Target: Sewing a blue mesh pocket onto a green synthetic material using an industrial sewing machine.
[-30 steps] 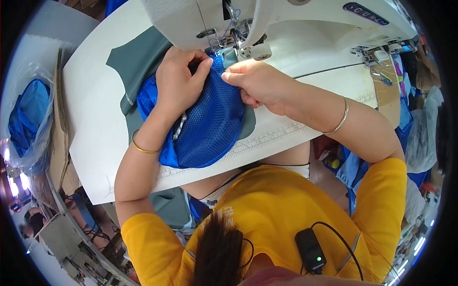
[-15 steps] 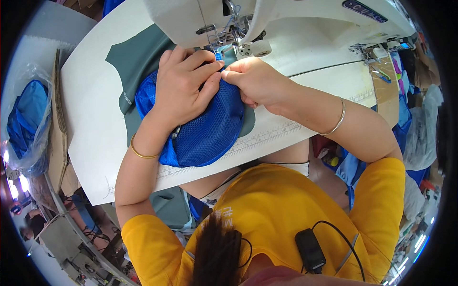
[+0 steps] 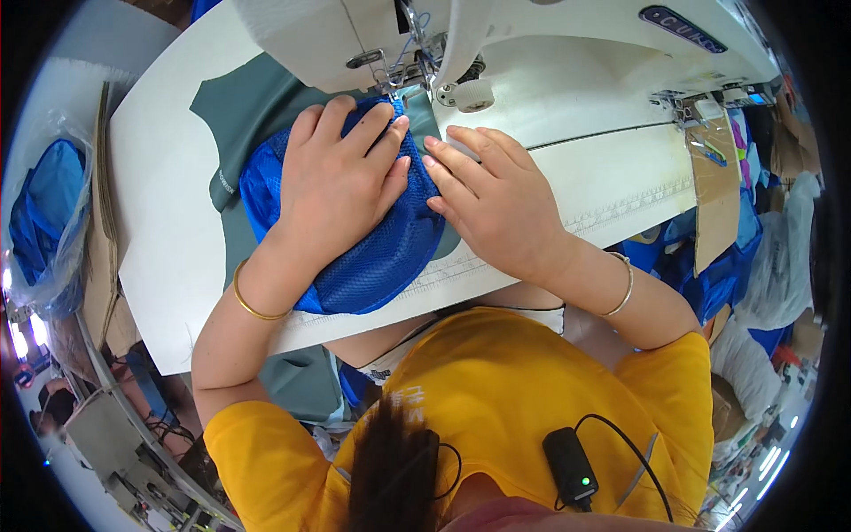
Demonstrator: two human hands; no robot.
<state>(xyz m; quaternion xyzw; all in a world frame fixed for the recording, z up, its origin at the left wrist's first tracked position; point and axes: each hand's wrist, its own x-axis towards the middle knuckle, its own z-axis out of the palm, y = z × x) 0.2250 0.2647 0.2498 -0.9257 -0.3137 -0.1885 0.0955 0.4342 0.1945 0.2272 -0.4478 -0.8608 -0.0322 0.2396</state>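
A piece of blue mesh fabric (image 3: 381, 266) lies bunched on the white sewing table, its far end at the presser foot (image 3: 395, 96) of a white sewing machine (image 3: 567, 62). Flat on top of it rests my left hand (image 3: 341, 182), open, with fingertips close to the foot. My right hand (image 3: 501, 199) is also open, fingers stretched out, the tips at the fabric's right edge. Beneath the mesh spreads a grey-green fabric piece (image 3: 257, 102), partly covered by it and by my left hand.
Ruler markings (image 3: 612, 208) run along the table's near side. A cardboard piece (image 3: 714, 195) hangs at the right edge, beside blue fabric. To the left stand cardboard sheets (image 3: 99, 213) and a clear plastic bag (image 3: 58, 222) holding blue fabric.
My right hand has let go of its pinch on the blue mesh, and its fingers have straightened out. The left hand stays on the fabric. The whole view has shifted slightly.
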